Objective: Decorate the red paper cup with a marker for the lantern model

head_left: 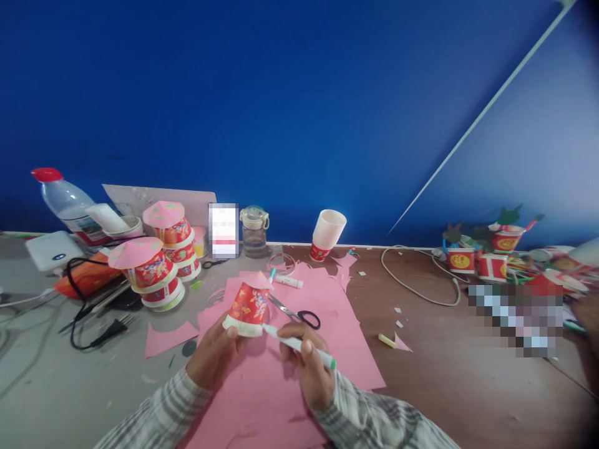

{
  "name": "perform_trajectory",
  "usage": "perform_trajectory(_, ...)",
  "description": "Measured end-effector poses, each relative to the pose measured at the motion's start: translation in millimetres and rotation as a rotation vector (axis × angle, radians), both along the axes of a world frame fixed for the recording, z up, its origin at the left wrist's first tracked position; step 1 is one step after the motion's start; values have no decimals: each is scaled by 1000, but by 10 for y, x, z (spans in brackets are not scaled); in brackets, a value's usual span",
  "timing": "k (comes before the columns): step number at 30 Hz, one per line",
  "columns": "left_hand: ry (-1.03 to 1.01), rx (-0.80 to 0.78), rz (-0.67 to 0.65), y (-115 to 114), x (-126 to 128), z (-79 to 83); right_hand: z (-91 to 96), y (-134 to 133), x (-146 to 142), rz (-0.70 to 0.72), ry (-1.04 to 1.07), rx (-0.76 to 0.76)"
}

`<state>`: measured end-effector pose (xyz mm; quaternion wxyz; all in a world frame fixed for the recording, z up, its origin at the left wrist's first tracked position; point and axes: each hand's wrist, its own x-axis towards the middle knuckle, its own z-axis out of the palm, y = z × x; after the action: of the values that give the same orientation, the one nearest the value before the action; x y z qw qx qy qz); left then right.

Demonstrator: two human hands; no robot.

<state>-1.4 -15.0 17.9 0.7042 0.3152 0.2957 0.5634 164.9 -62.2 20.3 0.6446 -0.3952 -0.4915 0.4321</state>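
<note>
My left hand (214, 352) grips a red patterned paper cup (249, 305), tilted, with a pale greenish rim facing me and pink paper at its far end. A white marker (304, 349) with a green end sits between the fingers of my right hand (311, 365). Its tip is at the cup's rim; whether it touches I cannot tell. Both hands are over a large sheet of pink paper (349, 349). Just beyond the cup lie scissors (299, 315) with dark handles. A marker cap (272, 274) and a white glue-stick-like tube (288, 281) rest behind them.
Cup figures with pink cone tops (148, 271) stand at left beside a black cable (77, 312) and plastic bottle (68, 199). A stack of paper cups (327, 234) and a water bottle (254, 234) line the blue wall. At right, decorated cups (461, 259) and another person's hand (587, 318).
</note>
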Motion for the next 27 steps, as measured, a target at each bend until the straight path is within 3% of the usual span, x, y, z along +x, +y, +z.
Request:
perform_trajectory(3, -40, -28, -5, 10, -10, -44, 24, 18, 10, 28, 30, -20)
perform_trajectory(8, -115, -7, -45, 15, -7, -31, 110, 64, -25, -8, -1, 70)
perform_trajectory(16, -259, -43, -221, -43, 43, 13, -28, 187, -72, -124, -108, 71)
perform_trajectory(22, -350, -126, -411, -114, 75, 27, -67, 236, -81, -123, -96, 35)
perform_trajectory(27, -274, -94, -338, -110, 80, 69, -77, 261, -69, -115, -142, -22)
